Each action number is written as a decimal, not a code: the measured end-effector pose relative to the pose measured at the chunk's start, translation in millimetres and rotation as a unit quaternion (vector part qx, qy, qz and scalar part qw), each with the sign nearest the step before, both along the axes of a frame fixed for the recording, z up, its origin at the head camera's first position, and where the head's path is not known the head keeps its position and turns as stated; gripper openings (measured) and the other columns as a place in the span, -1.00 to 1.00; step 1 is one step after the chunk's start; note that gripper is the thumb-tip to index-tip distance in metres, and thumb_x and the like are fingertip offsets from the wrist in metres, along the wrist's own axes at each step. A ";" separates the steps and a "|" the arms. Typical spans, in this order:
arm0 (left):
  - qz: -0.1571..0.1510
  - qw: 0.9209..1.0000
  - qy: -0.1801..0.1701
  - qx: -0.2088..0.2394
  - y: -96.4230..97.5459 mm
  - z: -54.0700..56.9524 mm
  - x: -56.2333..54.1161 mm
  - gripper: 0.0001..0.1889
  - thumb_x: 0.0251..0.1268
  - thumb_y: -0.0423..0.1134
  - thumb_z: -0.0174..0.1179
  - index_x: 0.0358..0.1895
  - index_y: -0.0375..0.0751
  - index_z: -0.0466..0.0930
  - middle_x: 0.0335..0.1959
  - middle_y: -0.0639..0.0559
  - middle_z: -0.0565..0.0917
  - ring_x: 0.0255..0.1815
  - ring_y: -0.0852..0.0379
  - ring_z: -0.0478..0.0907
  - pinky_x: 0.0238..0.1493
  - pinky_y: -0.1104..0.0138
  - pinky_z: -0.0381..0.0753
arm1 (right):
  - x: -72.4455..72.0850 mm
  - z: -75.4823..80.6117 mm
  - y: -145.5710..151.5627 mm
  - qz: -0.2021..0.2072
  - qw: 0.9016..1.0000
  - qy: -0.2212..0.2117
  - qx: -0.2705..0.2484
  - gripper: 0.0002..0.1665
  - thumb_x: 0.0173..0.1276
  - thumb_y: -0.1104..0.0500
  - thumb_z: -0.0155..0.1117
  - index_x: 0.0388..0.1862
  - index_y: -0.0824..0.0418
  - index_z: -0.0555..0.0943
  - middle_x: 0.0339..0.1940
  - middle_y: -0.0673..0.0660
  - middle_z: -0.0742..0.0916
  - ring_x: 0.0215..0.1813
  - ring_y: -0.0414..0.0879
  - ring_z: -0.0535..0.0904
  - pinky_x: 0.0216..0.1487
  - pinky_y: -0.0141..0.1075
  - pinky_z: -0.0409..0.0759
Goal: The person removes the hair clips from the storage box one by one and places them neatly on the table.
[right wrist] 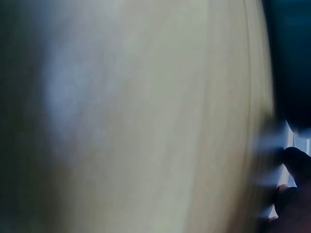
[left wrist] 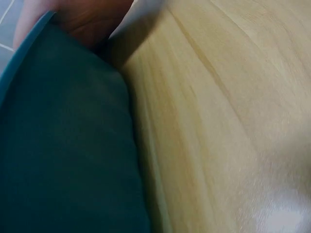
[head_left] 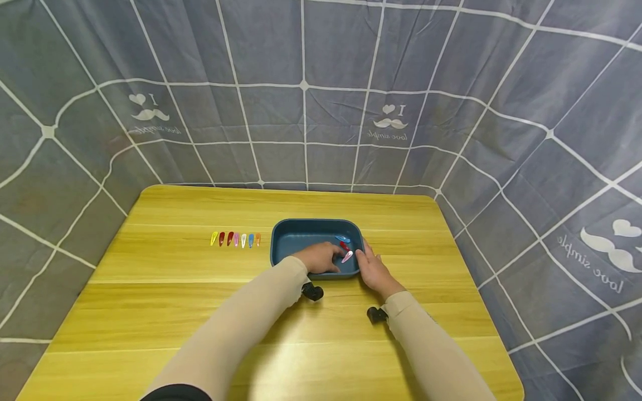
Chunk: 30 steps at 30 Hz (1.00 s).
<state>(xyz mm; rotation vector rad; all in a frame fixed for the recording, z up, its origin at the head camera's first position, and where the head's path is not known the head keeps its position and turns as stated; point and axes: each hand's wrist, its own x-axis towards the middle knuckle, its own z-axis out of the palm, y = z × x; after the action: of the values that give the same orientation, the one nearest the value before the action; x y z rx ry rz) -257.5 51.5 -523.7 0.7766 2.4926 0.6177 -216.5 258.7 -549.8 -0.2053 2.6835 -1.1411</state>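
Note:
A dark blue rectangular tray [head_left: 291, 223] stands on the table. Inside its right end lie a blue snap hair clip [head_left: 343, 239], a red hair clip [head_left: 344, 245] and a pink hair clip [head_left: 347, 257]. My left hand [head_left: 319, 258] reaches into the tray, thumb and fingers spread apart beside the red and pink clips; nothing shows between them. At the tray's right end, my right hand [head_left: 375, 269] holds the wall, thumb at the rim and fingers outside. The right wrist view is blurred, with fingers [right wrist: 296, 165] beside the dark tray [right wrist: 296, 58].
Left of the tray, several hair clips stand in a row on the wooden table [head_left: 165, 267], among them a yellow clip [head_left: 214, 238], a white clip [head_left: 243, 240] and an orange clip [head_left: 258, 239]. A grey curtain [head_left: 276, 50] with white lines surrounds the table's back and sides.

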 end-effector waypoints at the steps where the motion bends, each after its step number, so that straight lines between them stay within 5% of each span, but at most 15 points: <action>1: -0.004 1.000 -0.002 0.002 0.8 -1.1 -0.2 -0.48 0.41 -0.09 0.42 0.40 0.01 0.61 0.18 0.00 0.69 0.20 0.08 0.61 0.35 0.19 0.58 | -0.1 -0.4 0.1 0.000 1.000 0.000 -0.001 -0.27 0.80 -0.05 -0.36 0.79 0.12 -0.13 0.77 0.26 0.12 0.75 0.26 0.03 0.71 0.30 -0.30; 8: -0.025 0.999 -0.020 0.018 3.7 -2.6 -0.8 -0.61 0.43 -0.20 0.40 0.29 0.06 0.70 0.09 0.06 0.72 0.02 0.13 0.59 0.20 0.22 0.61 | -2.1 -3.9 1.0 -0.001 1.000 -0.004 -0.001 -0.28 0.80 -0.05 -0.40 0.80 0.09 -0.15 0.77 0.27 0.12 0.76 0.28 -0.01 0.70 0.31 -0.31; 23: -0.027 0.997 -0.058 0.032 6.3 -3.4 1.6 -0.75 0.45 -0.31 0.34 0.08 0.06 0.81 0.09 0.11 0.80 0.19 0.11 0.68 0.30 0.23 0.62 | -1.7 -1.6 1.6 -0.005 1.000 -0.005 -0.007 -0.29 0.80 -0.05 -0.35 0.80 0.07 -0.10 0.76 0.27 0.17 0.76 0.28 -0.02 0.71 0.29 -0.30; 30: -0.041 0.998 -0.027 0.032 8.9 -8.3 0.2 -0.73 0.45 -0.41 0.30 0.06 0.00 0.79 -0.10 0.08 0.77 -0.11 0.21 0.63 0.11 0.31 0.63 | -1.0 1.4 0.4 -0.003 1.000 -0.006 -0.013 -0.29 0.80 -0.04 -0.34 0.79 0.11 -0.08 0.75 0.28 0.17 0.75 0.32 -0.03 0.72 0.28 -0.31</action>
<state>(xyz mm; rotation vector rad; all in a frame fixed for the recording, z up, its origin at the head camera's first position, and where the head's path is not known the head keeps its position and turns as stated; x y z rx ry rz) -257.3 60.3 -532.0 0.8702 2.3893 0.6821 -217.5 259.1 -548.4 -0.1927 2.6613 -1.1771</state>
